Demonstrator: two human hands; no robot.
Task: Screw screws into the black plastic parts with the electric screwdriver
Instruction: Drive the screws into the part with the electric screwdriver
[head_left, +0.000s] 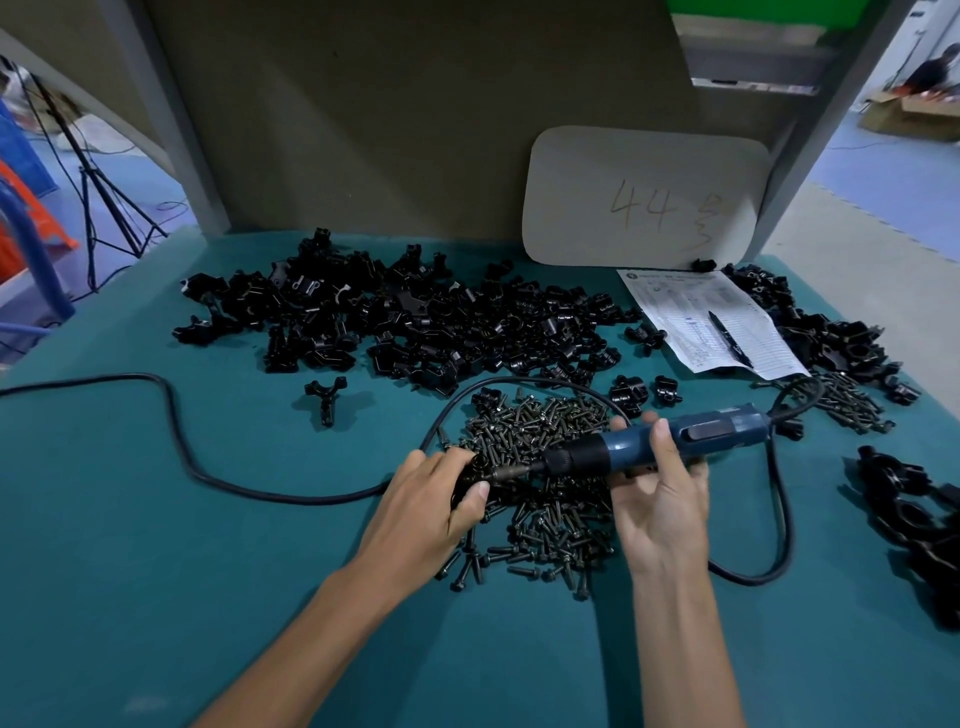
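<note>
My right hand (660, 493) grips a blue electric screwdriver (691, 434) lying almost level, its bit pointing left. The bit tip meets a black plastic part (467, 475) that my left hand (436, 499) holds just above a pile of dark screws (545, 467) in the middle of the green table. The part is mostly hidden by my fingers. A big heap of black plastic parts (415, 317) lies behind the screws.
The screwdriver's black cable (176, 415) loops across the table on the left and round the right. A paper sheet with a pen (717, 322) lies at the back right, below a white board (644, 197). More black parts (919, 525) lie on the right edge, more screws (852, 400) beside them.
</note>
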